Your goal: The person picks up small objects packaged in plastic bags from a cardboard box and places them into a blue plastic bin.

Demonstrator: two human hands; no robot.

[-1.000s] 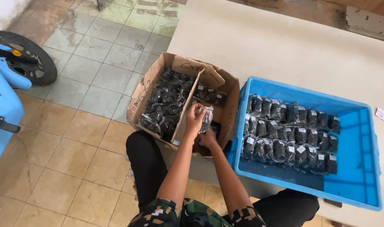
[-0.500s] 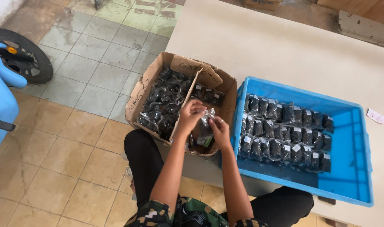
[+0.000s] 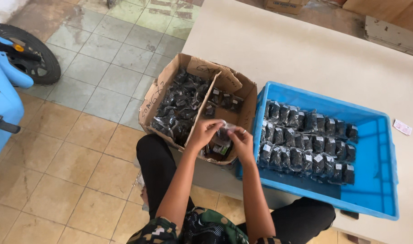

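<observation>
Both hands grip one small clear plastic bag (image 3: pixel 224 130) of dark contents. The left hand (image 3: pixel 205 133) pinches the bag's left edge between thumb and fingers. The right hand (image 3: pixel 240 141) pinches the opposite edge; a ring shows on one finger. The two hands are close together, with the bag stretched between them.

The bag is held just above the right compartment of an open cardboard box (image 3: pixel 161 97). A cardboard divider (image 3: pixel 205 106) splits the box into two compartments. The left compartment is filled with a loose heap of similar dark bags (image 3: pixel 179 108). The right compartment holds a few bags at its far end and some near the hands.

Just to the right of the box, touching or nearly touching it, stands a blue plastic crate (image 3: pixel 373 190). Labelled dark bags (image 3: pixel 306 142) are packed upright in rows across its left and middle part. The right part of the crate floor is bare.

Box and crate rest at the near edge of a pale beige worktop (image 3: pixel 306 49). A small paper slip (image 3: pixel 403 127) lies on the worktop beyond the crate's right wall. The person sits at the worktop, in dark trousers. The floor (image 3: pixel 70 158) is tiled, tan near the person and greenish farther away. A light blue vehicle with a black wheel (image 3: pixel 32 54) stands at the left edge.
</observation>
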